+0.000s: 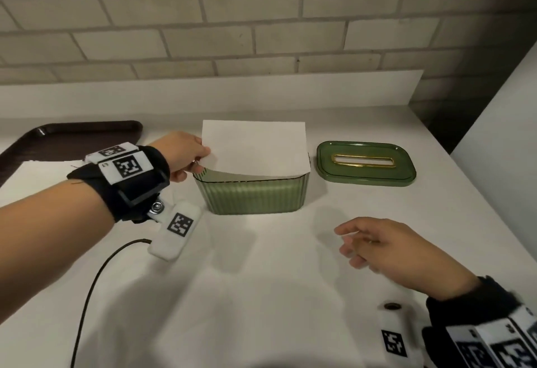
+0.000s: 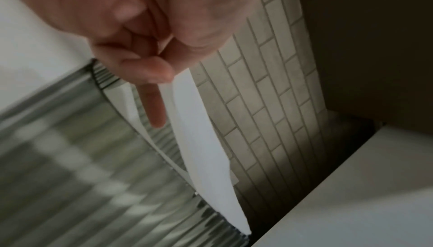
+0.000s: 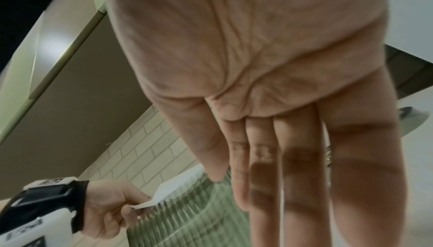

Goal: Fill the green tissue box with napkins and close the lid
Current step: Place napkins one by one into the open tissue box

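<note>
The green ribbed tissue box point(image 1: 254, 194) stands open on the white counter, with a stack of white napkins point(image 1: 254, 145) standing upright in it and rising well above its rim. My left hand point(image 1: 186, 155) pinches the napkins' left edge between thumb and fingers; the left wrist view shows the napkins point(image 2: 201, 151) dropping into the box point(image 2: 70, 158). The green lid point(image 1: 366, 162) with a gold-rimmed slot lies flat to the right of the box. My right hand point(image 1: 374, 244) hovers in front of the box with straight fingers point(image 3: 293, 176), holding nothing.
A dark brown tray point(image 1: 72, 138) lies at the back left with a white sheet point(image 1: 43, 164) beside it. A grey brick wall point(image 1: 261, 19) backs the counter, and a white panel point(image 1: 499, 106) rises on the right. A dark cable point(image 1: 96, 280) trails from my left wrist.
</note>
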A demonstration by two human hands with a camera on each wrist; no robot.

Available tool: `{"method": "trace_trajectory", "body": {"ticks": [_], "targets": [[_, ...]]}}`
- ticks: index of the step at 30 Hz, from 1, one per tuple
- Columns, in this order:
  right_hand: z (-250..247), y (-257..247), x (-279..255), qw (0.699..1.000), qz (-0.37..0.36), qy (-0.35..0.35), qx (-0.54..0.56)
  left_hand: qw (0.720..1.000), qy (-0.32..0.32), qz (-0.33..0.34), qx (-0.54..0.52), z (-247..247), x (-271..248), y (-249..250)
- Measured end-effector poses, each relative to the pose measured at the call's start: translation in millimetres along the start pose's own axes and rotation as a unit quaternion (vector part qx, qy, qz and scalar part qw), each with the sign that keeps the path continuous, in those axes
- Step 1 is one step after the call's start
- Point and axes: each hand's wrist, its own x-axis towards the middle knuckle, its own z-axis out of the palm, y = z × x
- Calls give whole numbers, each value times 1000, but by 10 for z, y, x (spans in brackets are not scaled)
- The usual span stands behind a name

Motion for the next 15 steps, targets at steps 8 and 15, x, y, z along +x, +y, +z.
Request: {"method": "trace_trajectory", "body": {"ticks": [8,15], "targets": [[194,-184,-25,1000,-26,14,-8,997,-12,32,67,52,-36,65],[357,-372,-83,999,-25,8,-27,987,-8,62,145,44,-49,15]]}}
